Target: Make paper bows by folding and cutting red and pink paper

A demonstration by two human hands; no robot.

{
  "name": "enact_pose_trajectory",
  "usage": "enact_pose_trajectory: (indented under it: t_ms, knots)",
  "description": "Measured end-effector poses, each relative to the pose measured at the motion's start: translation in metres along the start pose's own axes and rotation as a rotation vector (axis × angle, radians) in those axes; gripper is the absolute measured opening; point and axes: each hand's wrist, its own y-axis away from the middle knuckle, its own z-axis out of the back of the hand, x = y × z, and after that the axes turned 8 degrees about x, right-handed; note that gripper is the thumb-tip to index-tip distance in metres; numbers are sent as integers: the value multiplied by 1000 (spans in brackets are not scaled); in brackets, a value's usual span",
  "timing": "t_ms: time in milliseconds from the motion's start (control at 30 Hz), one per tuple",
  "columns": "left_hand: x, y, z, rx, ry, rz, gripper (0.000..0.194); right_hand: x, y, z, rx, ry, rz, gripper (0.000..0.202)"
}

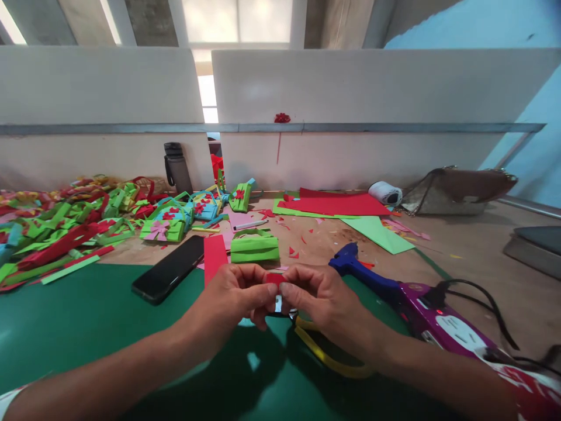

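Green surface [87,327] at the near side, left hand [239,292] and right hand [318,295] both pinching a small red piece [275,279] above it, looks like fiddly fingertip shaping, so next move needs steadiness tbh.

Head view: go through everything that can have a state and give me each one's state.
Left hand: fingers closed on red paper
Right hand: fingers closed on red paper
Red paper: held up
Phone: lying flat, screen dark
Bottle: upright, lid on
Yellow-handled scissors: partly hidden, open or shut unclear
Purple power strip: plug inserted
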Motion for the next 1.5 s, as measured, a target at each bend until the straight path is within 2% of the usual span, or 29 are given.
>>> enact_pose_trajectory:
  t_ms: [333,433,567,700,867,967,1167,1233,1300,1433,1500]
  knots:
    - [11,0,1,38,84,-50,23,4,3,1,-31,37,-35,20]
    - [12,-1,2,40,17,-82,29,3,4,1,-35,31,-49,17]
    - [12,-5,9,-65,-70,-147,32,-1,4,1,-58,41,-52,16]
    - [10,-9,14,-149,-121,-197,44,-2,2,2,-79,52,-47,18]
    - [6,-8,10,-42,-225,-175,30,-3,3,3,-71,71,-53,19]
    - [4,-4,7,-18,-263,-159,22,-4,4,4,-52,121,-50,19]
    - [3,-2,3,-22,-266,-209,27,2,5,1,-43,154,-40,20]
    - [5,-4,3,-47,-250,-191,31,2,5,0,-84,237,-6,20]
    - [7,-5,4,-55,-207,-145,31,-1,6,1,-142,392,92,20]
    - [12,-3,2,35,-89,-28,40,-10,7,4,-228,708,368,18]
    - [14,-1,0,64,-38,0,42,-14,7,5,-228,793,442,16]
